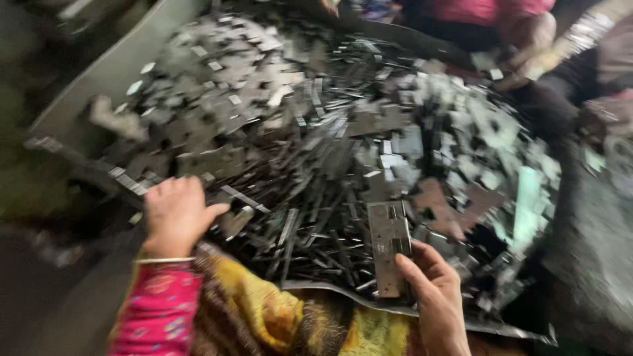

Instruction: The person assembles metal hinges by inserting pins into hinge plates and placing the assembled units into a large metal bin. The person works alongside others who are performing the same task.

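Observation:
A large heap of small flat grey metal pieces (330, 132) fills a shallow metal tray (112, 66). My left hand (175, 214) rests knuckles-up on the near left edge of the heap, fingers curled over some pieces; what it grips is hidden. My right hand (435, 293) holds a rectangular metal plate (389, 244) upright at the near edge of the heap, thumb along its lower right side. A pink patterned sleeve and a thin bangle show at my left wrist. The picture is blurred.
Yellow and brown patterned cloth (264, 316) lies across my lap below the tray's near rim (395, 310). Across the tray at top right another person's hand (527, 62), with several bangles on the wrist, touches the pile. Dark ground lies at left and right.

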